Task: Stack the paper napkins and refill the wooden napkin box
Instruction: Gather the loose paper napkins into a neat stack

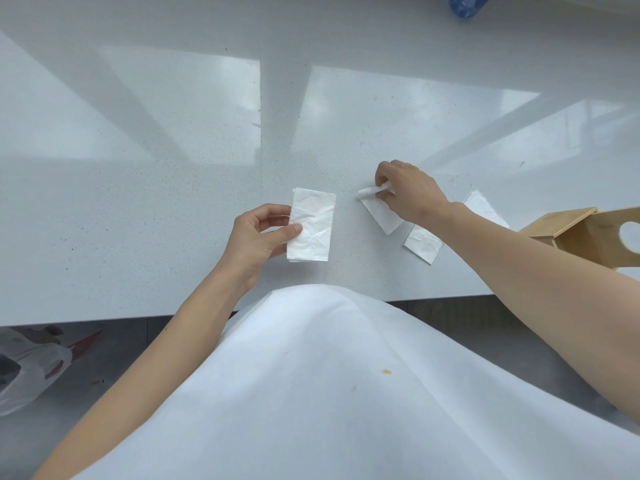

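White speckled countertop (173,188), glossy, window reflections across it. Left hand (258,237) sits near the front edge, thumb on top and fingers curled beneath the left side of a small stack of folded napkins (313,225); grip closed on the stack, which lies long axis running away from the body, creased on top, its far right part resting flat or nearly flat on the counter. Right hand (407,194) is just to the right of the stack, apart from the left hand, fingers pinched on the upper edge of a single napkin (381,211); that edge is lifted and rolled over, the lower corner still down on the surface and angled toward the body. Gap of bare counter between the stack and this napkin. Two more loose napkins lie flat farther right: one (423,244) just below the right wrist, another (483,207) partly hidden behind the forearm. Wooden napkin box (585,233) at the right edge, beyond the forearm, tipped at an angle, round hole in its visible face; cut off by the frame. Blue object (465,5) at the far edge, blurred. White garment (311,375) fills the foreground.
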